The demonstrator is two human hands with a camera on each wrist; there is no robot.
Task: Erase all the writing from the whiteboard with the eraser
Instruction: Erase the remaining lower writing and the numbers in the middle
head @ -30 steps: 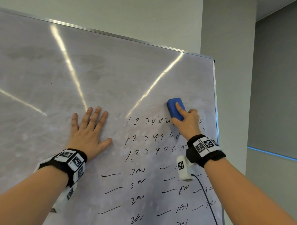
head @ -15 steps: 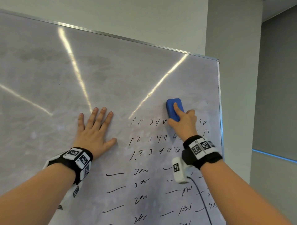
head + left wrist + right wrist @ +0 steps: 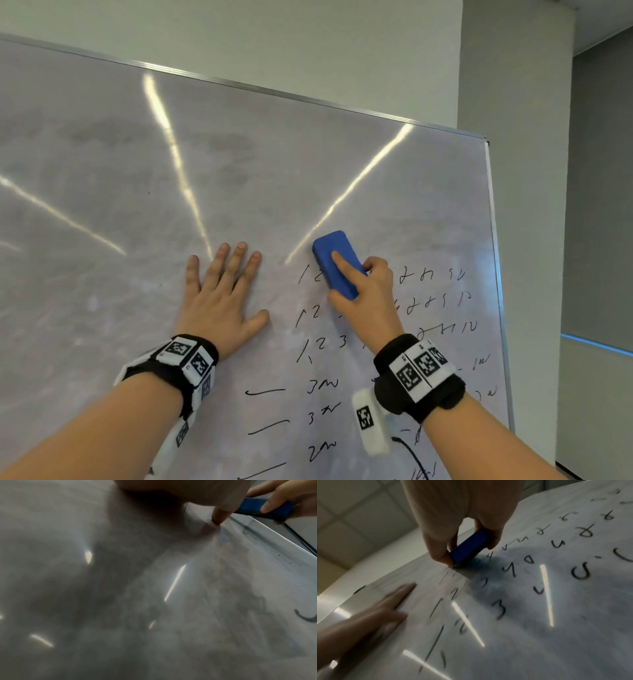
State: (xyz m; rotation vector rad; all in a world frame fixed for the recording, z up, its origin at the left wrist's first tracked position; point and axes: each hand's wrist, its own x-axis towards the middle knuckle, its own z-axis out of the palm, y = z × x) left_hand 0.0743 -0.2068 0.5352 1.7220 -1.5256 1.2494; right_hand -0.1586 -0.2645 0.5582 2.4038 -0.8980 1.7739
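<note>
Head view: the right hand is gripping the blue eraser on the whiteboard, long axis tilting up-left, remaining writing lying rightward and below; the left hand is lying flat alongside. Right wrist view: thumb and fingers are clamping the eraser's long sides.

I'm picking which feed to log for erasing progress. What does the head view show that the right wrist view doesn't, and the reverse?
Only the head view shows both wristbands, the whiteboard top frame, and the lower rows of dashes and scribbles. Only the right wrist view shows the thumb gripping the eraser's side, and ceiling tiles. Both show the right hand holding the blue eraser on the top number row, and the left hand flat on the board.
</note>
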